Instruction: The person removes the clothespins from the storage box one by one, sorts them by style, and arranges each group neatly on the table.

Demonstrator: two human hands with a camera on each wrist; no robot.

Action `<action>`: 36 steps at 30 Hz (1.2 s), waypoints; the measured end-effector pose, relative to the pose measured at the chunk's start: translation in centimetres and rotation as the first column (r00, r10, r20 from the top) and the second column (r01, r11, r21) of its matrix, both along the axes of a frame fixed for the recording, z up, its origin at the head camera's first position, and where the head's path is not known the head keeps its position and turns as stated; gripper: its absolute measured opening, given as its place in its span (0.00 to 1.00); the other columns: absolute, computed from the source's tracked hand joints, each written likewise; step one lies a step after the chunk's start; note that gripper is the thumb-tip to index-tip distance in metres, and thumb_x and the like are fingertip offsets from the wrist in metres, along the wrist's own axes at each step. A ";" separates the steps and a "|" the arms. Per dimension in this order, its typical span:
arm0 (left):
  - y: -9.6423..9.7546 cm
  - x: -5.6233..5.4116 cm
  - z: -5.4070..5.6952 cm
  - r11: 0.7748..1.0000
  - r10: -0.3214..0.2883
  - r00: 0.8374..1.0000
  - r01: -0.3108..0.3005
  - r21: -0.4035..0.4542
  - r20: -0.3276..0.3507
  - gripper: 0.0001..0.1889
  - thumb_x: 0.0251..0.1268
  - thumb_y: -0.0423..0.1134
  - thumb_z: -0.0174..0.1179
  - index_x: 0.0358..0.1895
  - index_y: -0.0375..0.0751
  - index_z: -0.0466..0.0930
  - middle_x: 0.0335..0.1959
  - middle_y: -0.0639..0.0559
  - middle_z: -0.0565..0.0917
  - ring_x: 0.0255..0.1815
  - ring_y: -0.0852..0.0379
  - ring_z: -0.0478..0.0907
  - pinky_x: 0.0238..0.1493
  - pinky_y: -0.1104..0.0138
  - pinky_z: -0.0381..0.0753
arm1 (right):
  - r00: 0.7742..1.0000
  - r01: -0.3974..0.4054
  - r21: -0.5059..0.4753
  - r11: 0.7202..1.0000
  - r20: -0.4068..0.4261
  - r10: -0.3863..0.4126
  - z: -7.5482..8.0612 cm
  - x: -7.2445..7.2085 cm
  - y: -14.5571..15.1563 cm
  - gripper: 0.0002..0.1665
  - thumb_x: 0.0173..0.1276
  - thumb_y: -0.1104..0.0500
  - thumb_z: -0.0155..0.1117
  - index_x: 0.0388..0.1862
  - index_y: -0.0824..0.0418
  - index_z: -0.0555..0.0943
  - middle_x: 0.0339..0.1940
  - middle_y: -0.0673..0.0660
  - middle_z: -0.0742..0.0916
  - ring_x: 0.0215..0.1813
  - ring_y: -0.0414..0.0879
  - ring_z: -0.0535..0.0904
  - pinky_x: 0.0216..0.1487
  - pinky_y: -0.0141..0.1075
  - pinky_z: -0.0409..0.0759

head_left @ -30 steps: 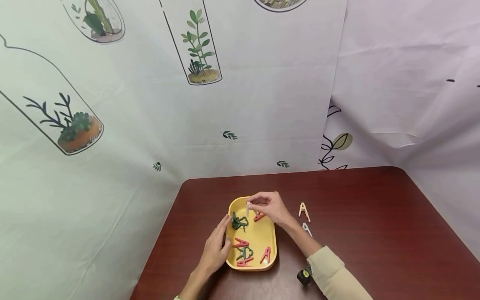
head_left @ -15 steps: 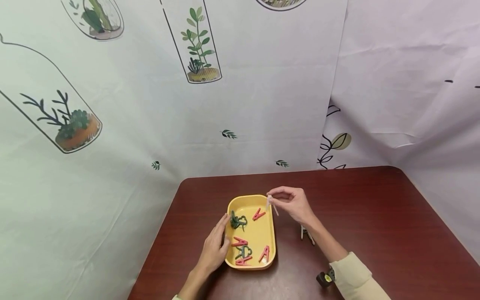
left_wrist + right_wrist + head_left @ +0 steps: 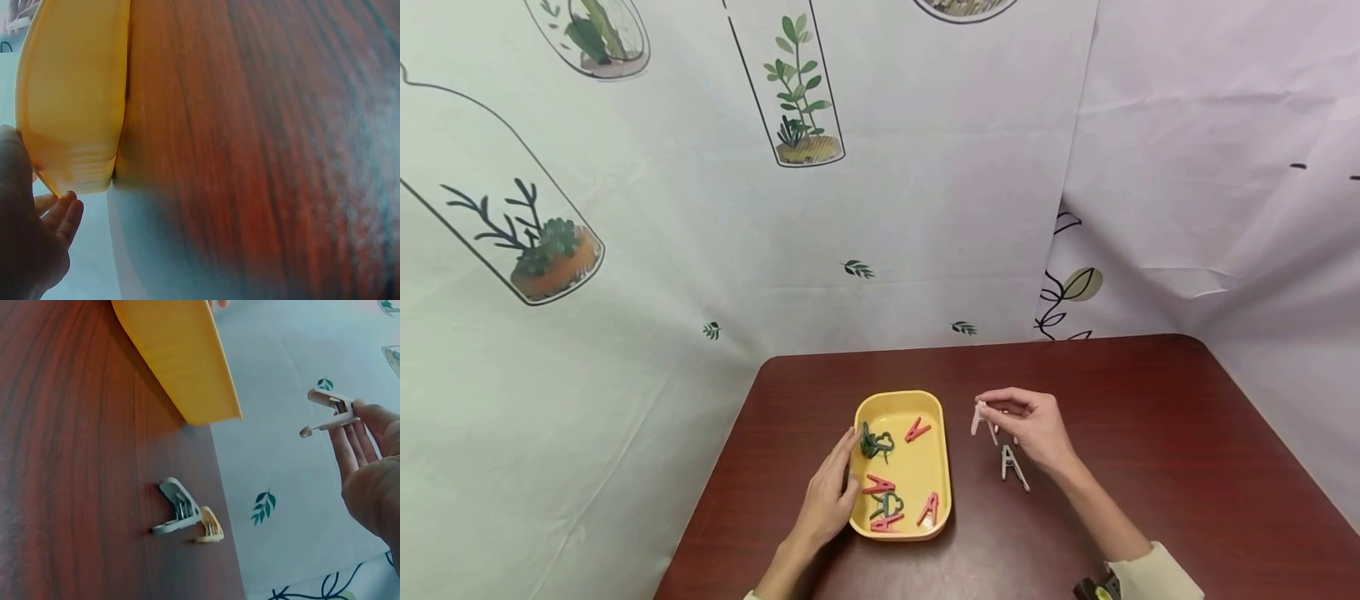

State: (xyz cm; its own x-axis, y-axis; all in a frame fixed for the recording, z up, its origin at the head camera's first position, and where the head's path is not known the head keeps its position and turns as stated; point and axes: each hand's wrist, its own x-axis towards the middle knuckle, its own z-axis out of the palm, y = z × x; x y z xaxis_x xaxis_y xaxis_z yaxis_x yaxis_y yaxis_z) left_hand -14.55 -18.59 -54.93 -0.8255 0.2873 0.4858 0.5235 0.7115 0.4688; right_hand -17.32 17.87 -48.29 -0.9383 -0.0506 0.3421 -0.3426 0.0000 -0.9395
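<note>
My right hand (image 3: 1033, 429) pinches a whitish clothespin (image 3: 977, 418) between thumb and fingertips, held above the table just right of the yellow tray (image 3: 917, 467). The right wrist view shows this clothespin with its legs spread. Below it a grey clothespin (image 3: 1007, 456) lies on the table. Beside that one is a cream clothespin (image 3: 210, 526), largely hidden by the hand in the head view. My left hand (image 3: 829, 500) rests against the tray's left side, fingers stretched along the rim. Inside the tray lie several red clothespins (image 3: 931, 505) and dark green clips (image 3: 876, 442).
The tray stands on a dark reddish-brown wooden table (image 3: 1112, 433). A pale cloth printed with plants in jars (image 3: 910, 208) hangs behind the table and along its sides. A black strap with a device (image 3: 1096, 590) is on the right wrist.
My right hand has moved from over the tray to the right, out past its rim, carrying the whitish clothespin. The left hand stays at the tray's side.
</note>
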 end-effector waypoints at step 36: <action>-0.1 -0.1 -0.2 1.000 0.014 1.000 -0.014 -0.017 -0.014 0.36 0.64 0.24 0.62 0.79 0.38 0.70 0.78 0.38 0.72 0.76 0.44 0.71 0.66 0.42 0.75 | 0.962 0.087 0.003 0.996 0.259 -0.085 -5.2 7.1 2.1 0.13 0.64 0.76 0.72 0.48 0.79 0.87 0.43 0.72 0.91 0.42 0.34 0.89 0.44 0.31 0.87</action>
State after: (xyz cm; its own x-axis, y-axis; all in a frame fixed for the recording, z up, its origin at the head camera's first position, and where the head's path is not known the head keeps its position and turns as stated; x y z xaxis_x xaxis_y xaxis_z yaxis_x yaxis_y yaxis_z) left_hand -14.67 -18.66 -55.18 -0.8227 0.2838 0.4926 0.5196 0.7269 0.4491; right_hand -10.17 19.94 -53.45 -0.9955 0.0356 0.0878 -0.0875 0.0106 -0.9961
